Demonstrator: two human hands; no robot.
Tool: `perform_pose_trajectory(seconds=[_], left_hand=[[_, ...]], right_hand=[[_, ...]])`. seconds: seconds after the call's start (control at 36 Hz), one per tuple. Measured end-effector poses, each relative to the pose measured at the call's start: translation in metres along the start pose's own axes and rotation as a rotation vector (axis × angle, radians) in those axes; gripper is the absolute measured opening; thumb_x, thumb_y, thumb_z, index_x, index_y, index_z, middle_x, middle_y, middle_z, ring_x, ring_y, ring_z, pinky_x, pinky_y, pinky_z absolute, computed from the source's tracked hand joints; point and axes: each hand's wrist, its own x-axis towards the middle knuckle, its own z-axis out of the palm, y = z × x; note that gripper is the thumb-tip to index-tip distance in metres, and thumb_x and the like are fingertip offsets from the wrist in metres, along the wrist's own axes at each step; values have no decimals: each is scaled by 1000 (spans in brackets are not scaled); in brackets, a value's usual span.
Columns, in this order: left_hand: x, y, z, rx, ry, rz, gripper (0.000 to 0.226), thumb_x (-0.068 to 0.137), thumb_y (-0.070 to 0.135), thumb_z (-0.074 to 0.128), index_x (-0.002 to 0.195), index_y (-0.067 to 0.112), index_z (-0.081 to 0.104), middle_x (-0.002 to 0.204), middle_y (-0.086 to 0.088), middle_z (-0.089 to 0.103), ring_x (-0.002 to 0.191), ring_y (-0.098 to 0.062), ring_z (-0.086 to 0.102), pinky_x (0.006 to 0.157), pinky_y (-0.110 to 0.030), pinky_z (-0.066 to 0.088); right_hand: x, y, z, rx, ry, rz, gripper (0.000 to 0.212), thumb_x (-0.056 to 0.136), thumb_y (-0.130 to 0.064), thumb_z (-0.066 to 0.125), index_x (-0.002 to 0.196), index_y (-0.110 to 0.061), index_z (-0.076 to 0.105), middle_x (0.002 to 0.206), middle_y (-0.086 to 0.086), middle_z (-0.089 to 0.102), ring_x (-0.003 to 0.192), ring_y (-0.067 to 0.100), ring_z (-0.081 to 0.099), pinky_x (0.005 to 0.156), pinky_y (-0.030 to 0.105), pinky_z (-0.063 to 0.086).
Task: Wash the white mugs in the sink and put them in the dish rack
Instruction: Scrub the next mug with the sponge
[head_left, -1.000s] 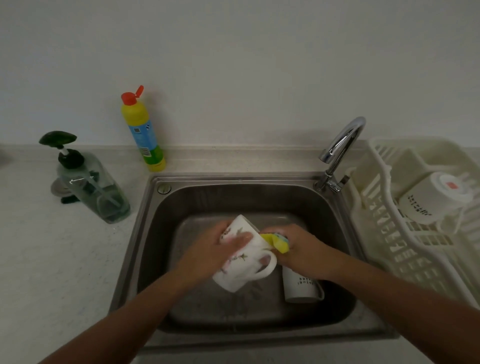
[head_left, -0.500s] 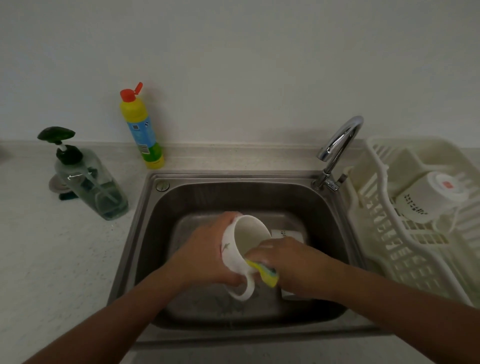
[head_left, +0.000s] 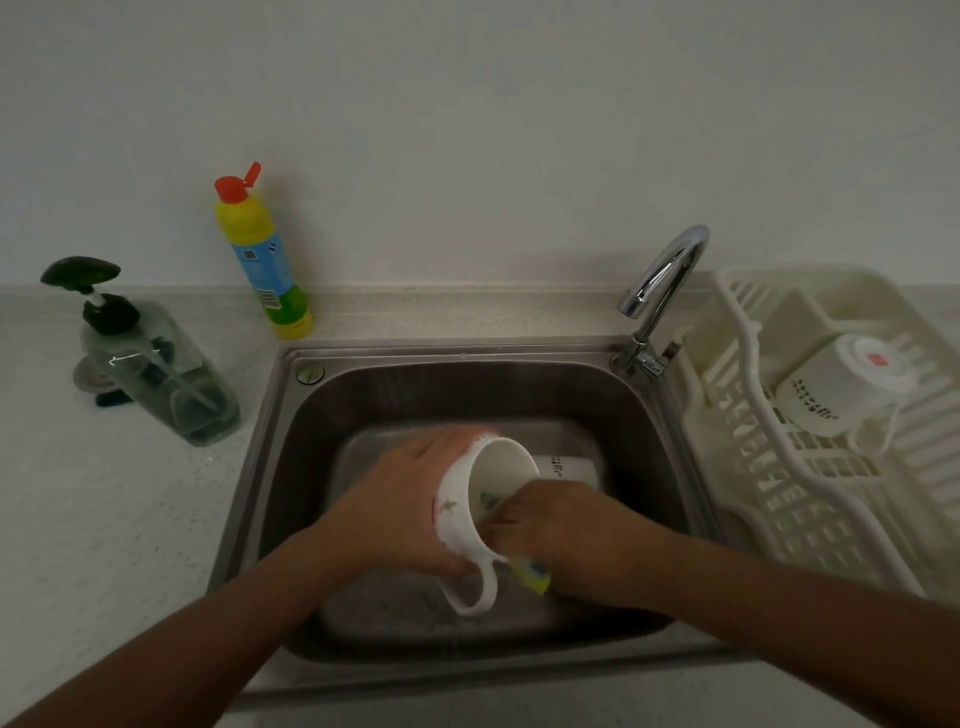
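We see the sink (head_left: 291, 441) with the rack (head_left: 810, 493) just to its right, and a rack mug (head_left: 831, 395) lying tilted in it, base showing. Over the basin our left hand (head_left: 400, 509) grips the mug (head_left: 498, 483) round its body, mouth facing right, handle hanging down. Our right hand (head_left: 571, 530) clutches the sponge (head_left: 532, 571), fingers pushed into the mug's mouth. A second mug (head_left: 566, 467) lies on the sink floor behind that hand, partly hidden.
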Motion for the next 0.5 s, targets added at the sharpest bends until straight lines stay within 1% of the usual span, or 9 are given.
perform_pose_trajectory(seconds=[0.08, 0.14, 0.19, 0.22, 0.28, 0.33, 0.39, 0.44, 0.5], left_hand=[[-1, -1, 5, 3, -133, -72, 98, 52, 56, 83, 128, 70, 23, 128, 40, 40, 124, 16, 42, 106, -14, 37], [0, -1, 11, 4, -196, -95, 101, 52, 47, 89, 127, 65, 24, 124, 42, 39, 120, 19, 42, 101, -9, 37], [0, 4, 11, 29, -227, -104, 103, 53, 41, 92, 128, 61, 24, 117, 45, 38, 111, 24, 42, 92, -3, 35], [1, 4, 10, 60, -236, -105, 104, 55, 41, 92, 132, 58, 24, 117, 45, 37, 109, 24, 42, 93, -4, 36], [3, 2, 2, 75, -205, -90, 103, 57, 47, 88, 141, 50, 28, 125, 44, 33, 116, 21, 38, 105, -14, 36], [6, -2, -5, 115, -84, 27, 97, 58, 60, 79, 142, 45, 32, 133, 37, 39, 124, 16, 39, 110, -26, 39], [11, -8, -9, 207, 65, 162, 94, 62, 66, 73, 142, 30, 38, 138, 12, 52, 127, -1, 46, 108, -30, 39], [17, -11, -11, 316, 149, 257, 91, 68, 70, 68, 140, 21, 41, 136, -4, 57, 125, -16, 52, 107, -35, 41], [20, -13, -11, 373, 163, 288, 89, 71, 72, 66, 139, 19, 43, 135, -5, 58, 123, -20, 54, 106, -37, 43]], right_hand=[[-3, 24, -7, -290, -70, -224, 44, 76, -23, 80, 118, -24, 67, 126, -2, 65, 122, 18, 57, 111, 37, 39], [-4, 34, -17, -400, -118, -291, 46, 75, -24, 82, 119, -21, 68, 128, 0, 64, 126, 19, 55, 114, 34, 30], [-5, 39, -16, -484, -129, -318, 49, 74, -22, 82, 121, -18, 68, 130, 2, 63, 127, 20, 54, 115, 34, 28], [-4, 39, -14, -532, -113, -312, 51, 74, -21, 82, 123, -17, 67, 131, 2, 63, 128, 20, 53, 115, 35, 28], [-1, 33, -7, -555, -69, -238, 59, 72, -19, 83, 127, -15, 63, 134, 6, 61, 129, 22, 52, 115, 38, 33], [2, 21, 2, -451, -23, -113, 67, 70, -15, 83, 131, -12, 56, 133, 12, 59, 127, 29, 53, 107, 44, 44], [9, 0, 4, -301, 22, 58, 69, 68, -18, 83, 131, -11, 54, 130, 14, 61, 123, 31, 56, 97, 46, 51], [12, -19, 1, -87, 78, 246, 64, 77, -19, 78, 135, -11, 51, 134, 10, 58, 124, 27, 55, 101, 42, 49], [14, -29, 2, 112, 43, 299, 52, 86, -4, 64, 136, -6, 48, 132, 12, 54, 121, 30, 52, 100, 40, 45]])
